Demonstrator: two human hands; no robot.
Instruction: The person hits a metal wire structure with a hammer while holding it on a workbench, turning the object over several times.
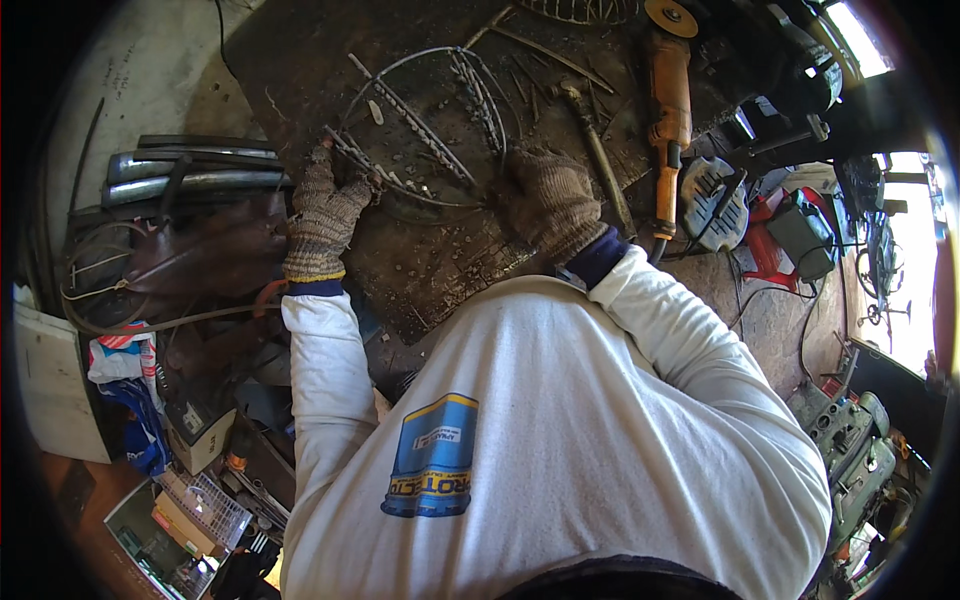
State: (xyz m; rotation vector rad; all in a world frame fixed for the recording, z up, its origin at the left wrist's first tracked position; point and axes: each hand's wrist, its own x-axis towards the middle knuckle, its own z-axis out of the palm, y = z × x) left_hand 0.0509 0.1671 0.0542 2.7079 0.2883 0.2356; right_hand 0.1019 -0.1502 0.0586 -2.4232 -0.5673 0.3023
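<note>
A thin round metal frame (413, 50) lies on the dark, dirty worktable (400, 270), with several rough rods set across and along its ring. My left hand (328, 212), in a brown knitted glove, grips the frame's lower left edge, its thumb and forefinger on either side of a rod. On the lower right side, my gloved right hand (550, 200) curls over the ring; its fingertips are in shadow. Just right of that hand lies a hammer (598, 155) with a long handle. Farther right is an orange angle grinder (668, 100) with a disc at its far end.
Metal pipes (200, 175) and a brown leather-like sheet (210, 245) lie left of the table. Loose thin rods and grit are scattered over the tabletop. At right stand a pale slotted block (714, 205) and a red-and-grey machine (800, 240), with cables on the floor.
</note>
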